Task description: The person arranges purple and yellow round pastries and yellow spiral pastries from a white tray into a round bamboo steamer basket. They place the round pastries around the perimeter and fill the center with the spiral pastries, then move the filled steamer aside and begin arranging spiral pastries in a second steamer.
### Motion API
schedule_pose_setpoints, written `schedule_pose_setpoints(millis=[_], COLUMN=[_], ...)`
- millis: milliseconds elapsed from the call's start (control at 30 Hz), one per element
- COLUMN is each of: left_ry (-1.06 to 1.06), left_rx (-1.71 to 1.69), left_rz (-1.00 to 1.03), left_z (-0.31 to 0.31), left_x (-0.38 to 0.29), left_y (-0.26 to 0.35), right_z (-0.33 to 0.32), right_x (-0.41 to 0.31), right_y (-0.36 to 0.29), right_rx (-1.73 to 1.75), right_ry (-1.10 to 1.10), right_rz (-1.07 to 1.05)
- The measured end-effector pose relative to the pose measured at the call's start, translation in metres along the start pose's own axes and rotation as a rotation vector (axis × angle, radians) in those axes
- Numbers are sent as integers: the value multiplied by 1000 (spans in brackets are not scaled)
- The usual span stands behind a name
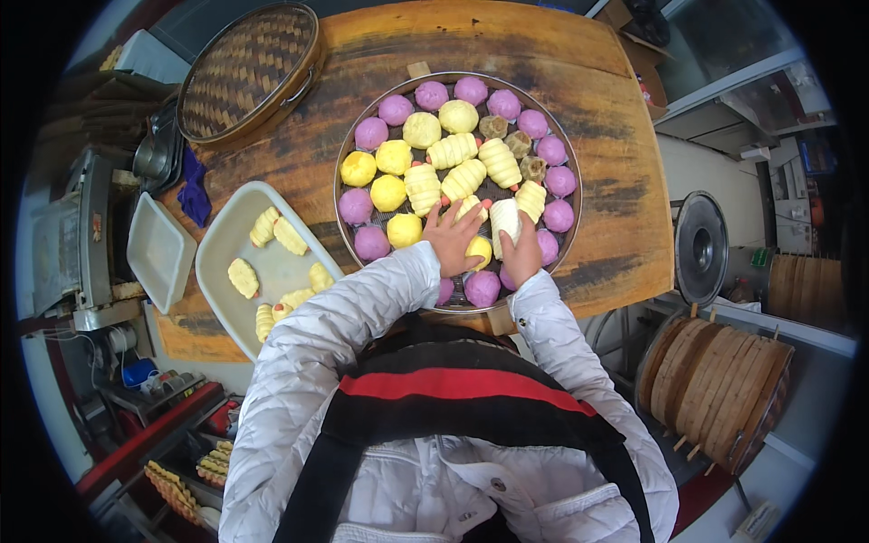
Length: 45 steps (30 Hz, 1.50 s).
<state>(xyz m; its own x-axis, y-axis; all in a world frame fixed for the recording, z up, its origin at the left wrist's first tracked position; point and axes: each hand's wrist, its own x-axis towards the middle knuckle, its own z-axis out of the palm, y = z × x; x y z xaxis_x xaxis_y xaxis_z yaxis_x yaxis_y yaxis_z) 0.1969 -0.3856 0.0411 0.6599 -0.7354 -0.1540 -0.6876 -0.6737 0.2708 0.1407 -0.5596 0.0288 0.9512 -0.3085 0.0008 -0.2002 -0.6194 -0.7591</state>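
A round steamer tray holds purple buns around much of its rim, with yellow buns and brown shaped pieces further in. Spiral-wrapped dough rolls with reddish sausage-like ends fill the middle. My right hand grips a paler spiral roll between thumb and fingers, low in the tray's right half. Fingers apart, my left hand reaches over the tray beside a partly hidden roll and a yellow bun. Whether it touches them I cannot tell.
Left of the tray, a white plastic tub contains several more spiral rolls, partly behind my left sleeve. Beyond it are a smaller white tray and a purple cloth. A woven bamboo steamer lid lies at upper left; stacked wooden steamers stand right.
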Motion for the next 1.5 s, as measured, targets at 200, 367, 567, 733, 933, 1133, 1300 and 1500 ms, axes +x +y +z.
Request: schedule_pose_setpoints(millis=[200,367,567,733,933,1133,1300,1500], left_ry=[-40,106,89,138,171,184,300,589], left_rx=[-39,-178,-173,-185,-182,-621,-1675,-1569], left_rz=[24,115,135,148,144,95,-247,-362], left_z=[-2,0,10,16,14,-5,-27,-48], left_x=[3,26,46,44,46,47,24,-92], left_y=[0,17,28,26,28,21,16,-50], right_z=[-9,-46,-52,-41,-41,-44,-40,-34], right_x=[5,22,36,45,54,54,42,33], right_y=[12,23,23,30,42,51,38,-31], right_rx=[-228,-269,-531,-575,-433,-383,-489,-34], right_ry=[-193,-265,-132,-131,-98,-119,-70,-57], right_rz=[-83,-82,-335,-424,-371,-428,-473,-444])
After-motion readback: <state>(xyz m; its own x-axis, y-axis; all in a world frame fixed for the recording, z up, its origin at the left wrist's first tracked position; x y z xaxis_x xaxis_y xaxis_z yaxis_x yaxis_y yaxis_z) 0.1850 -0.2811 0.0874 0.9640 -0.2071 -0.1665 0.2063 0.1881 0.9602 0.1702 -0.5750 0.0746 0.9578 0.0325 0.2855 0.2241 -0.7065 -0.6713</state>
